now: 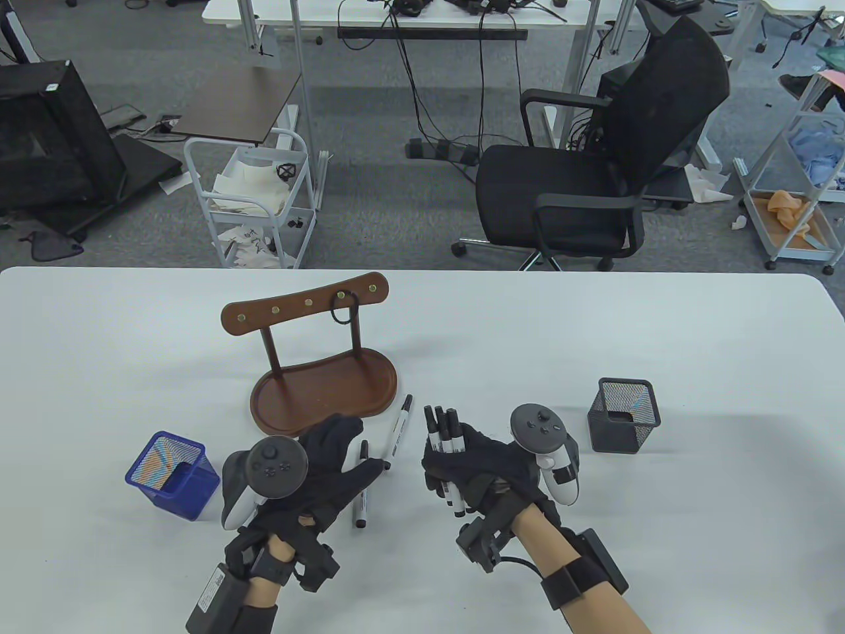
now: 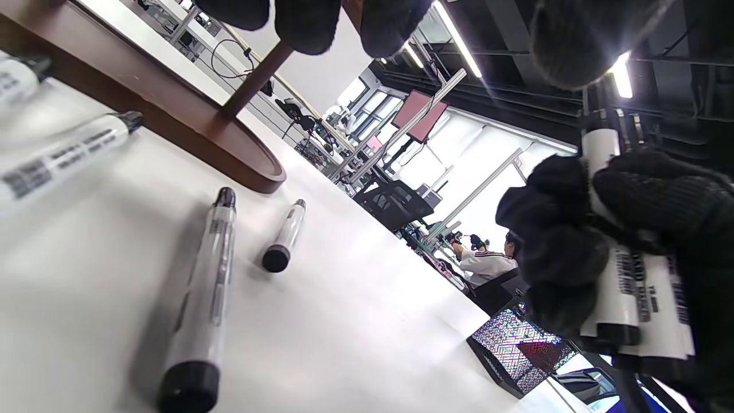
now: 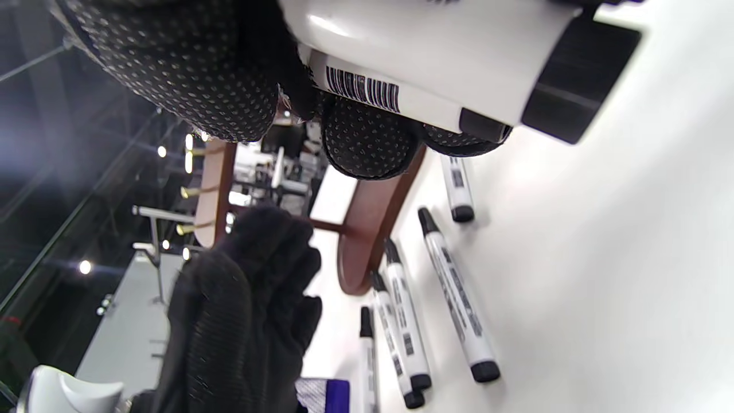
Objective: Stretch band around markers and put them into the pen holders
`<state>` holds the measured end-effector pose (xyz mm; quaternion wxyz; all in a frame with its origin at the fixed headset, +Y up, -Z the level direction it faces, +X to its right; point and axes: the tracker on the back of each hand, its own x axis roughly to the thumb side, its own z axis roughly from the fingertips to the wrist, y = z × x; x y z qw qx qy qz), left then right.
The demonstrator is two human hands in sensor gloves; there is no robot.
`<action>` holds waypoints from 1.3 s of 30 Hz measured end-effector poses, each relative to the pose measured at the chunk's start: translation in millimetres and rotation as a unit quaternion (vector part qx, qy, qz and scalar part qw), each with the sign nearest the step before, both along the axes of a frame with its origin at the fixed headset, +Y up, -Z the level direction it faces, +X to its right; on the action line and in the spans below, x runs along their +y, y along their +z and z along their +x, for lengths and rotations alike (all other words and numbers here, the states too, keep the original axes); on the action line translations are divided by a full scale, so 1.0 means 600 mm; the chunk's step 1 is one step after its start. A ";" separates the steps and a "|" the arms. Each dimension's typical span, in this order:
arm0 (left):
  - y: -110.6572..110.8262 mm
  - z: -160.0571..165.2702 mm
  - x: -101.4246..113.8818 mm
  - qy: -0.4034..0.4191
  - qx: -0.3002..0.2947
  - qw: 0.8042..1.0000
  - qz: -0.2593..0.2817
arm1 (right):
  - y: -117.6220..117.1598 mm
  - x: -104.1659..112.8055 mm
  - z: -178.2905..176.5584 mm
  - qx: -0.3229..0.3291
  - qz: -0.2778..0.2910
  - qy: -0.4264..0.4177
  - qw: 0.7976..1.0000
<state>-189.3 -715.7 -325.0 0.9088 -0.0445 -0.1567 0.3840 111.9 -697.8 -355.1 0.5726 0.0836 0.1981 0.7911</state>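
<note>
My right hand (image 1: 462,465) grips a bundle of several white markers with black caps (image 1: 443,432), caps pointing away from me; the same bundle (image 3: 436,63) fills the top of the right wrist view and shows at the right of the left wrist view (image 2: 619,287). My left hand (image 1: 340,452) is spread flat and low over loose markers, holding nothing. One loose marker (image 1: 398,432) lies between the hands, another (image 1: 362,487) by the left thumb. A black band (image 1: 344,309) hangs on a hook of the wooden stand (image 1: 317,393). No band shows on the bundle.
A blue mesh pen holder (image 1: 173,475) stands left of my left hand. A black mesh pen holder (image 1: 624,415) stands to the right of my right hand. Several more loose markers (image 3: 459,298) lie near the stand's base (image 3: 367,229). An office chair stands beyond the table's far edge.
</note>
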 end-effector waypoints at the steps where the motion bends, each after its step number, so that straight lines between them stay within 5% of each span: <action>1: -0.001 -0.001 -0.002 0.007 -0.001 1.000 -0.005 | -0.001 0.006 0.008 -0.006 0.007 0.001 1.000; 22: -0.001 0.004 -0.006 0.026 -0.021 0.999 -0.028 | -0.056 0.106 0.251 -0.213 0.075 0.035 0.974; 39: -0.002 0.005 -0.007 0.026 -0.026 0.999 -0.027 | -0.096 0.068 0.324 -0.245 0.040 0.085 0.965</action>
